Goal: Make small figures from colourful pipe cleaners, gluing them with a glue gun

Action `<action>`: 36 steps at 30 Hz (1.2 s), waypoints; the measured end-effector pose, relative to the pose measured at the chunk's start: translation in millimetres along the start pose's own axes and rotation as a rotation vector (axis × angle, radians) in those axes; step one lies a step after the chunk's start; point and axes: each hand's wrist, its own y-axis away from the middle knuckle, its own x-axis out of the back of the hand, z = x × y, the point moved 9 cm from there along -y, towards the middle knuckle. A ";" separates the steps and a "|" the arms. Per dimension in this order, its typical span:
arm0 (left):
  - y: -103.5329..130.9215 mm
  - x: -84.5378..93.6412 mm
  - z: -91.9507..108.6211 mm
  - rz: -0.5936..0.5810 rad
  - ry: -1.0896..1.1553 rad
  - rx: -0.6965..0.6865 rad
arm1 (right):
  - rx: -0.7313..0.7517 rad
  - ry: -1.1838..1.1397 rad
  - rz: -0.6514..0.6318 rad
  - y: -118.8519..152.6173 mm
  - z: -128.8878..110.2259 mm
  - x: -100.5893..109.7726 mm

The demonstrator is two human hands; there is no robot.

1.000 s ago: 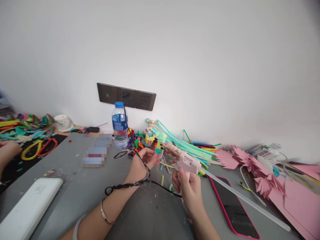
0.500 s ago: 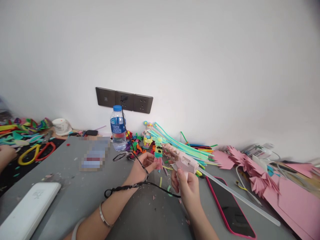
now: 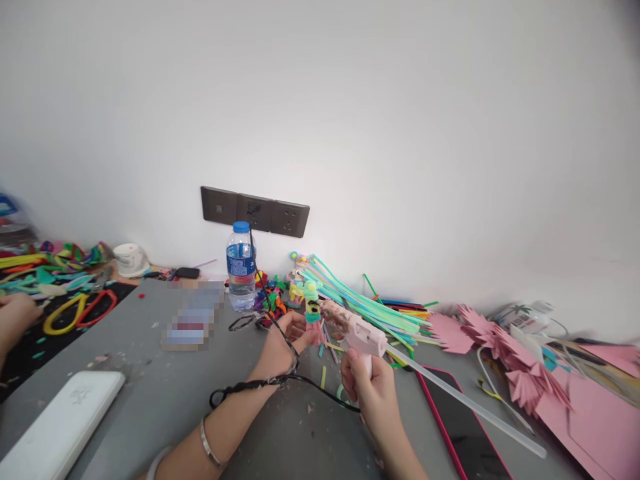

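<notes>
Small figure [image 3: 313,315]: turned slightly since a second earlier, to show more of a dark-marked side; sat upright in the fingertips, above the grey tabletop [image 3: 150,400].
Meaning of the turn: judged to have left the marked side easier to see and reach beside the nozzle.
Left hand [image 3: 273,353]: pinched the small figure low, by the pink part, between thumb and fingers.
Right hand [image 3: 373,390]: wrapped around the handle of the glue gun; trigger contact hidden, so impossible to tell.
Glue gun [image 3: 366,336]: pointed at the small figure, nozzle very close; actual touch impossible to confirm. Carried a long translucent glue stick [image 3: 465,399], jutting from the rear.
Black cable [image 3: 240,387]: looped across the left wrist and ran toward the glue gun.
Behind the hands: stood a water bottle [image 3: 241,270] and a second figure [image 3: 296,292]; lay a bundle of pastel pipe cleaners [image 3: 370,313].
Right side: lay a pink-edged phone [image 3: 463,427] and folded pink paper [image 3: 595,413].
Left side: lay a white device [image 3: 65,423], well apart from a co-worker's hand [image 3: 17,317].
</notes>
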 end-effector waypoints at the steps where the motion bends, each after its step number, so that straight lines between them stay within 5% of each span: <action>1: 0.0 0.4 0.4 0.002 0.002 -0.004 | 0.007 -0.002 -0.005 0.1 0.3 -0.6; 36: -1.6 8.9 2.2 0.080 0.001 -0.039 | -0.016 0.069 -0.028 2.2 6.0 -3.8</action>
